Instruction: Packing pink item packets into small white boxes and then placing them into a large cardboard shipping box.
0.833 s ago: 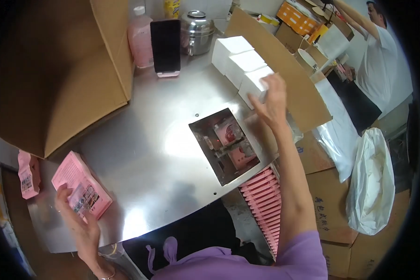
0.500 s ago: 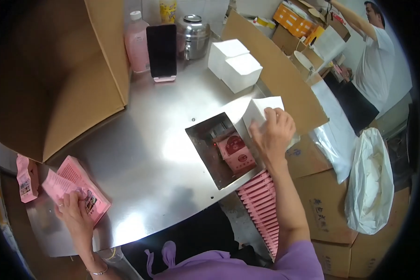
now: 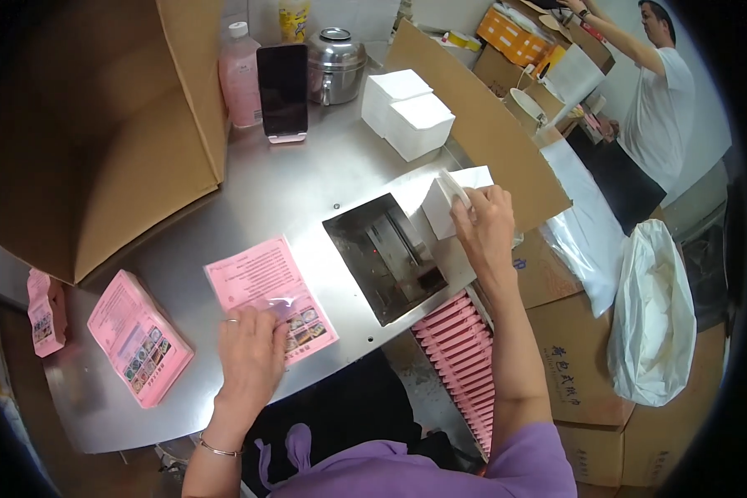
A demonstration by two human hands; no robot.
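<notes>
My left hand (image 3: pixel 253 353) is closed on the lower part of a pink printed wrapper (image 3: pixel 261 270), which lies flat on the metal table left of the opening. A bit of clear film shows by its fingertips. My right hand (image 3: pixel 487 232) pinches a thin stack of folded white tissues (image 3: pixel 455 189), lifted on edge against a white tissue block (image 3: pixel 440 209) right of the opening. Inside the rectangular opening (image 3: pixel 382 253), a metal fixture and a small red light show. A pile of pink wrappers (image 3: pixel 141 340) lies at the left of the table.
An open cardboard box (image 3: pixel 141 166) stands at the left. Behind are a phone on a stand (image 3: pixel 283 91), a pink bottle (image 3: pixel 240 75), a steel pot (image 3: pixel 335 66) and white tissue blocks (image 3: pixel 408 112). Pink packets (image 3: pixel 456 349) line up below the table; a person (image 3: pixel 660 108) stands far right.
My left hand has moved right from the pile, bringing one pink wrapper beside the opening. The pink packet in the opening is gone. My right hand now has a thin stack of tissues raised.
</notes>
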